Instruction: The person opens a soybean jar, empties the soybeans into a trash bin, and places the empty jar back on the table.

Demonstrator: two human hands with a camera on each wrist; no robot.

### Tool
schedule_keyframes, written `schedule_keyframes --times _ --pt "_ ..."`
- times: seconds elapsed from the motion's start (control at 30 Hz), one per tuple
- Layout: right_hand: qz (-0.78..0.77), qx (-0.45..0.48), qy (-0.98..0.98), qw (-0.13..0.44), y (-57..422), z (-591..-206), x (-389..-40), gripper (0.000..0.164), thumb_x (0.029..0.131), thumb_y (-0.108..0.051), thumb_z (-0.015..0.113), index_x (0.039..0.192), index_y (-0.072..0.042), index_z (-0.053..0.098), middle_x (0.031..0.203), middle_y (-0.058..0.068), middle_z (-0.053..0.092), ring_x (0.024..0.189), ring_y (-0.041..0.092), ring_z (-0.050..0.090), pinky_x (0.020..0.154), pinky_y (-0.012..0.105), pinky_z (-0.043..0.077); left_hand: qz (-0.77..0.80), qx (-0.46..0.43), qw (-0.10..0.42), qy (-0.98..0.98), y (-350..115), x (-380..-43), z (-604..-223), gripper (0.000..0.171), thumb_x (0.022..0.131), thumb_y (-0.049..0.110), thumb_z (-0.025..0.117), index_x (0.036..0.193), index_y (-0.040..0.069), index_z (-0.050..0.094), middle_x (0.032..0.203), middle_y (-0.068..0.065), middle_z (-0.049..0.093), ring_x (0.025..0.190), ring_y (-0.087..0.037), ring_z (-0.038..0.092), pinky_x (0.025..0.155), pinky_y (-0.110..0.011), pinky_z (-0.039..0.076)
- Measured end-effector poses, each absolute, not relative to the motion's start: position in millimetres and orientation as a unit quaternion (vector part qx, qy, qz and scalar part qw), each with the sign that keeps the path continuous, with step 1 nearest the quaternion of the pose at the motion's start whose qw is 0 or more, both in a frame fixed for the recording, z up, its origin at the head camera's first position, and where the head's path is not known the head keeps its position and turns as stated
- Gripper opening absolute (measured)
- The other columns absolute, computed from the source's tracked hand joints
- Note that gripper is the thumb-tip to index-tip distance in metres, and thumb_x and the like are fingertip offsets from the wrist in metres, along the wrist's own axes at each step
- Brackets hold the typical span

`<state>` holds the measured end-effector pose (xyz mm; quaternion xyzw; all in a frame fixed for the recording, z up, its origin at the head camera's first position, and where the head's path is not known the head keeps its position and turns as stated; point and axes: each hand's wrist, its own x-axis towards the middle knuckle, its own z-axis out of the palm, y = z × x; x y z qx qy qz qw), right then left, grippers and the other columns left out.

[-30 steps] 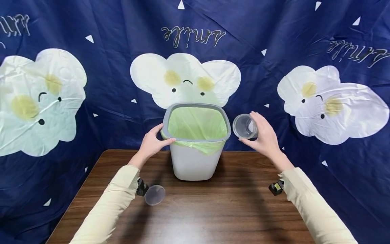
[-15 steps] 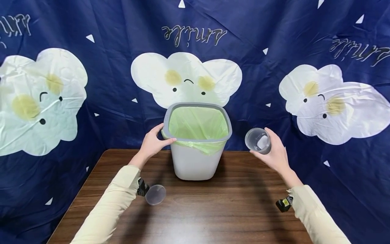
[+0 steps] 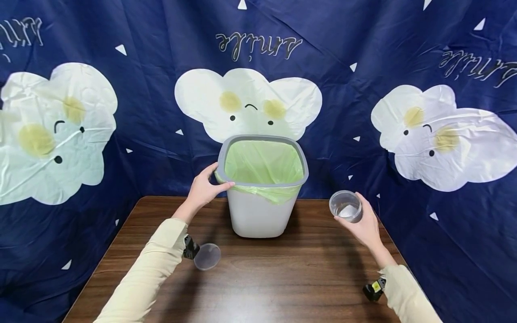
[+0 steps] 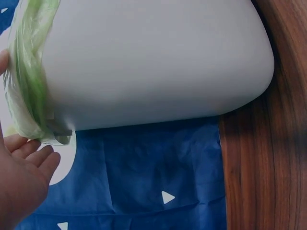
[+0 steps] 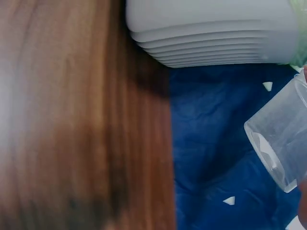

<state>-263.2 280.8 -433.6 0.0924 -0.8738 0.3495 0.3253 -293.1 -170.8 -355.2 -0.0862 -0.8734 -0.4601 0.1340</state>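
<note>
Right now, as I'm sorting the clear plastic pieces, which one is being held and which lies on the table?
The clear cup is held in the right hand. The round clear lid lies flat on the table, by the left sleeve.

A clear plastic cup [image 3: 345, 206] — open mouth up, slightly tilted — held above the table's right edge, well right of the bin.

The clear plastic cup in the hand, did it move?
Yes. The clear plastic cup went down and right, away from the grey bin's rim, toward the brown wooden table, held by the right hand.
</note>
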Motion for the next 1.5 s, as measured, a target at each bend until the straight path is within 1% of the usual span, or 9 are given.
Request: schedule_keyframes --times 0.13,0.37,0.6,0.83,1.03,1.23,1.5 --pt "0.378 0.067 -0.871 0.308 279.7 -452.3 -259.4 0.090 0.054 -0.017 0.086 0.132 -0.004 0.043 0.128 0.017 0.048 0.112 0.032 0.046 0.088 0.042 0.034 -0.461 -0.087 0.131 -0.873 -171.1 -293.4 -355.5 0.085 0.070 0.048 0.073 0.139 0.014 0.037 0.141 -0.007 0.038 0.129 -0.028 0.033 0.101 -0.047 0.032" --pt "0.420 0.024 -0.862 0.283 278.2 -484.9 -254.8 0.084 0.055 -0.015 0.086 0.129 -0.007 0.045 0.122 0.013 0.053 0.107 0.024 0.049 0.086 0.028 0.033 -0.462 -0.086 0.129 -0.873 -171.8 -292.0 -354.2 0.086 0.070 0.047 0.073 0.140 0.013 0.036 0.141 -0.008 0.037 0.129 -0.028 0.033 0.102 -0.047 0.031" --pt "0.455 -0.012 -0.851 0.264 271.3 -519.3 -244.2 0.079 0.059 -0.015 0.084 0.126 -0.004 0.046 0.119 0.017 0.054 0.106 0.027 0.050 0.084 0.026 0.034 -0.464 -0.083 0.128 -0.873 -171.5 -290.4 -353.5 0.085 0.071 0.047 0.073 0.139 0.012 0.037 0.141 -0.008 0.038 0.129 -0.028 0.033 0.101 -0.047 0.032" --pt "0.492 -0.047 -0.836 0.239 259.8 -551.9 -232.8 0.075 0.061 -0.015 0.083 0.125 -0.004 0.047 0.115 0.018 0.056 0.102 0.025 0.052 0.078 0.016 0.037 -0.459 -0.083 0.125 -0.875 -171.3 -291.1 -353.4 0.087 0.071 0.047 0.073 0.140 0.011 0.035 0.142 -0.009 0.036 0.129 -0.030 0.034 0.101 -0.047 0.032" --pt "0.519 -0.059 -0.823 0.223 247.0 -567.6 -226.8 0.074 0.062 -0.014 0.083 0.125 -0.004 0.046 0.117 0.017 0.055 0.103 0.026 0.052 0.077 0.015 0.040 -0.461 -0.081 0.127 -0.874 -171.4 -290.0 -353.1 0.085 0.071 0.046 0.073 0.140 0.013 0.036 0.141 -0.008 0.037 0.128 -0.029 0.034 0.101 -0.046 0.033" --pt "0.545 -0.066 -0.805 0.227 237.5 -576.5 -225.0 0.074 0.062 -0.014 0.083 0.125 -0.004 0.045 0.118 0.017 0.054 0.105 0.028 0.052 0.079 0.015 0.041 -0.459 -0.081 0.125 -0.876 -172.6 -291.1 -353.9 0.087 0.071 0.047 0.073 0.141 0.012 0.034 0.142 -0.008 0.035 0.129 -0.029 0.033 0.101 -0.047 0.032" --pt "0.560 -0.066 -0.794 0.228 232.6 -583.9 -222.4 0.074 0.062 -0.012 0.083 0.125 -0.003 0.045 0.119 0.020 0.053 0.106 0.033 0.053 0.077 0.007 0.039 -0.453 -0.082 0.132 -0.878 -170.7 -291.1 -353.4 0.083 0.072 0.046 0.073 0.140 0.014 0.037 0.141 -0.007 0.037 0.128 -0.028 0.035 0.101 -0.046 0.033"
